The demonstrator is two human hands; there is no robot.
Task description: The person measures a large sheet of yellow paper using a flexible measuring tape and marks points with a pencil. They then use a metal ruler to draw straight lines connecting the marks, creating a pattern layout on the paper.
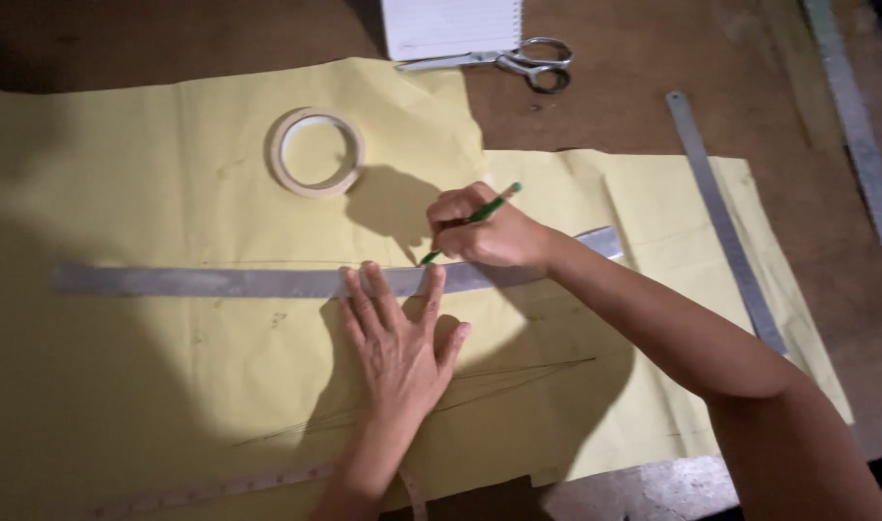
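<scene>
Head view | steel ruler (267, 282) was pinned flat on yellow paper (122, 386) by spread left hand (399, 342) | green pencil (474, 218), gripped by right hand (484, 232), was best kept tight against ruler's upper edge.

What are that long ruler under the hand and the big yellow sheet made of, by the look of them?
The long ruler looks like metal, probably steel: thin, flat, grey, with a dull sheen and worn patches. The yellow sheet looks like matte paper: it shows fold creases and carries thin pencil lines. The left hand presses the ruler flat.
</scene>
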